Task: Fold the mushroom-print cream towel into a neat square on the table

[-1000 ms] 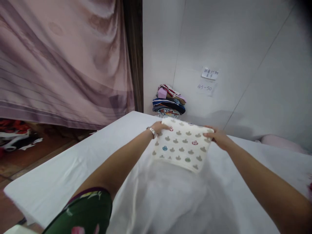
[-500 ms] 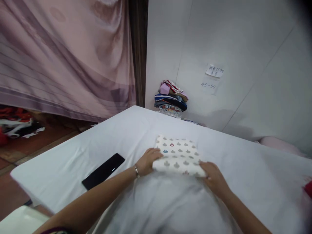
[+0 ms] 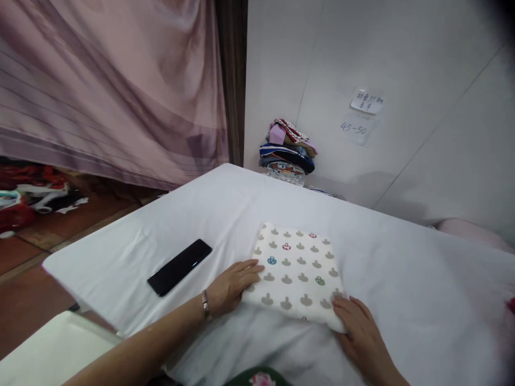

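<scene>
A folded white cloth (image 3: 295, 271) printed with grey mushroom shapes and a few red, blue and green ones lies on the white-covered table in front of me. My left hand (image 3: 231, 284) is at its left edge, fingers over the top and the thumb out of sight. At the near right corner, my right hand (image 3: 358, 327) has its fingers closed over the edge. A black phone (image 3: 179, 268) lies left of my left hand, apart from the cloth.
The table (image 3: 402, 257) has a white cover. Behind its far edge, a stack of folded clothes (image 3: 287, 153) stands by the wall. Paper notes (image 3: 354, 128) are stuck on the wall. A pink curtain (image 3: 120, 91) hangs at left, and a pale stool (image 3: 56, 348) is near left.
The near part of the cloth, raised and bent over before, now lies flatter, with more of the print showing. Both hands have come closer to me and slightly apart. The view has shifted.
</scene>
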The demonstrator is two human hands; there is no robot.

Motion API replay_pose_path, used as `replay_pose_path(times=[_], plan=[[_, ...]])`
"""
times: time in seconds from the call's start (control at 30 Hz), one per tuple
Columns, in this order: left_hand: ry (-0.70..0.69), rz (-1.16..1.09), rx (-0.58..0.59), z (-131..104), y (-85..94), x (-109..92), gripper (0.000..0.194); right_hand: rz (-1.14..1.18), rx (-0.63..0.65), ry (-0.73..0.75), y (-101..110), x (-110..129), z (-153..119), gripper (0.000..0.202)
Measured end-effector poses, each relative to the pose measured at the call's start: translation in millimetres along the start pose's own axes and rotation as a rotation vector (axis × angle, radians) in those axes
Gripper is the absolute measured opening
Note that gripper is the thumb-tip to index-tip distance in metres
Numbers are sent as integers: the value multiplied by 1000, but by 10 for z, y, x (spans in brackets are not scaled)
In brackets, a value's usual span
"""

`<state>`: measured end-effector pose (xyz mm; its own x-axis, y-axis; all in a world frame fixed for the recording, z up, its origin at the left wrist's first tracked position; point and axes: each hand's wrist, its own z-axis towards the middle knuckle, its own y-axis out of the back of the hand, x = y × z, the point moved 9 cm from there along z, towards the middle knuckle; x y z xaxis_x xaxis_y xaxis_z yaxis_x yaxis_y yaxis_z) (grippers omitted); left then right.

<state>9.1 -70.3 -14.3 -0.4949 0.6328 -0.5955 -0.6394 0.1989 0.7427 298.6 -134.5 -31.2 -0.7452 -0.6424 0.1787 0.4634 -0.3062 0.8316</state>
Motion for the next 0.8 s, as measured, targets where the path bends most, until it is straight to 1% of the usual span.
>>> replay_pose_path(times=[0.07,0.1,0.17,0.23,0.27,0.3,0.37,0.4,0.43,0.5,0.57,0.63,0.73,0.8], plan=[[76,-89,-24,-1,69,16,32,51,58,-32,26,42,16,59],[138,-123,-69,21,129,47,28,94,100,-57,56,50,51,58],[305,-175,-218,71,273,156,21,225,200,-141,131,25,155,52],[477,-223,-356,112,352,287,22,403,270,-292,201,-84,272,43],[557,-247,-392,136,345,355,25,487,266,-398,229,-184,326,38],[627,-267,-402,169,308,420,30,553,222,-515,252,-315,373,33],[736,-294,-379,252,194,552,39,614,82,-733,244,-613,435,28],[779,-303,-368,296,139,620,42,615,7,-819,207,-756,455,29],[810,-310,-361,344,91,685,44,608,-42,-871,140,-872,484,31],[851,-313,-373,435,41,812,43,571,-74,-913,-44,-1043,567,36],[879,-298,-390,512,33,929,40,535,-56,-925,-234,-1157,654,40],[901,-282,-394,572,41,1029,38,483,-30,-956,-368,-1254,708,45],[926,-271,-391,644,53,1141,40,382,14,-994,-456,-1375,762,51],[928,-263,-398,702,57,1184,41,328,34,-979,-472,-1427,812,51]])
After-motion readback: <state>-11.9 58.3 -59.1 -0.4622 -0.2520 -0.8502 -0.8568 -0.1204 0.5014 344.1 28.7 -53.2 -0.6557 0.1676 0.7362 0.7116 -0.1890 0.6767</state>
